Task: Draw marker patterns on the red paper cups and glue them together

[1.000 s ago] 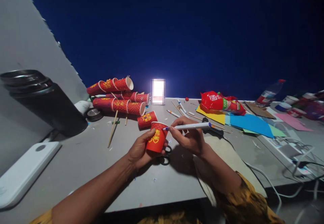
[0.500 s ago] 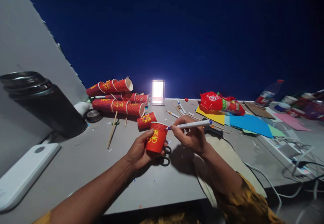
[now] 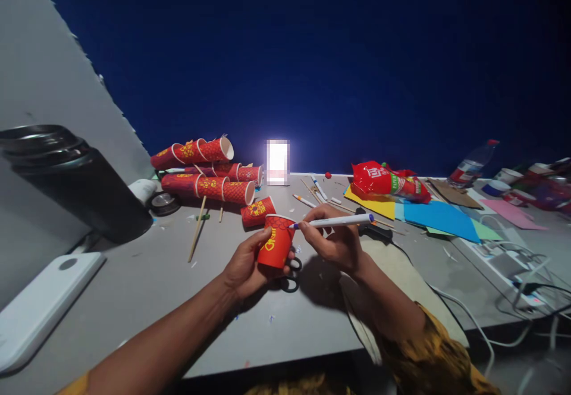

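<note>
My left hand [image 3: 252,264] is wrapped round a red paper cup [image 3: 275,249] with yellow lettering, held upright above the table. In my right hand [image 3: 334,237] is a white marker [image 3: 343,220] with a purple end, gripped like a pen. Its purple tip meets or nearly meets the cup's side just below the rim. Behind the held cup, another red paper cup [image 3: 257,212] lies on its side. Dark scissor handles [image 3: 291,284] show on the table just below the cup; the blades are hidden.
Stacked red cups [image 3: 205,190] lie back left, near a dark thermos [image 3: 84,187] and a white power bank [image 3: 49,312]. Loose markers [image 3: 319,188], a red packet [image 3: 383,182], coloured paper [image 3: 441,219] and a power strip [image 3: 504,273] with cables lie to the right. A wooden stick [image 3: 197,229] lies left.
The cup has turned slightly in my left hand, so its yellow lettering shows differently. The marker tip sits a little further left along the cup's side.
</note>
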`<state>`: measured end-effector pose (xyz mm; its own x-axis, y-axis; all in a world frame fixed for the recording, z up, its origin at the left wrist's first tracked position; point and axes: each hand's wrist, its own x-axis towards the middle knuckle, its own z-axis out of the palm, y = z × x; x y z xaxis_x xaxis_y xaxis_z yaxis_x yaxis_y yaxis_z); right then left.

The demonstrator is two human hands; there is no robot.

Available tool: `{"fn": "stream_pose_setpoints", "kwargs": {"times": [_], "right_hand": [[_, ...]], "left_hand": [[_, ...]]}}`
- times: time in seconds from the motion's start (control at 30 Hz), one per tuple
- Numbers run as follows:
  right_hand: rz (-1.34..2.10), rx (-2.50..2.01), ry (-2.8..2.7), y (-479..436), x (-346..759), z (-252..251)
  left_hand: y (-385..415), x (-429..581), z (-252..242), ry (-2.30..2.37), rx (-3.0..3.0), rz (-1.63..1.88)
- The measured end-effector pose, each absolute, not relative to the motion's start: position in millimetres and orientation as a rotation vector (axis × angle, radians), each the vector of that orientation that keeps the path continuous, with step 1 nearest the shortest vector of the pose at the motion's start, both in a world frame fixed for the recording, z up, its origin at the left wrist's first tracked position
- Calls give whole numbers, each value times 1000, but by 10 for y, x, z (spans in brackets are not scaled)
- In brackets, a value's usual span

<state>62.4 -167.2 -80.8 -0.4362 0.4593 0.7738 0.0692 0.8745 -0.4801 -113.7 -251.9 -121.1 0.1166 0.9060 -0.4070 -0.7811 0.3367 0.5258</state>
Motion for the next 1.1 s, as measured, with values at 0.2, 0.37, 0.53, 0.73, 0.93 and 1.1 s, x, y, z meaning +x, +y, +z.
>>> {"fn": "stream_pose_setpoints", "kwargs": {"times": [0.2, 0.37, 0.53, 0.73, 0.93, 1.1], "right_hand": [[493, -410, -2001, -1681, 619, -814], [484, -400, -2013, -1687, 626, -791], [491, -398, -2050, -1670, 634, -786], [473, -416, -2043, -1648, 647, -781], [428, -453, -1917, -1624, 674, -740], [461, -419, -1953, -1652, 659, -751]], "left_hand": [[-2514, -1146, -1224, 729, 200, 1233], [-2515, -1149, -1217, 728, 203, 1236], [-2517, -1156, -1230, 699, 208, 1224], [-2505, -1171, -1225, 703, 221, 1227], [-2511, -1144, -1193, 713, 243, 1274], [-2504, -1148, -1196, 716, 213, 1248]]}}
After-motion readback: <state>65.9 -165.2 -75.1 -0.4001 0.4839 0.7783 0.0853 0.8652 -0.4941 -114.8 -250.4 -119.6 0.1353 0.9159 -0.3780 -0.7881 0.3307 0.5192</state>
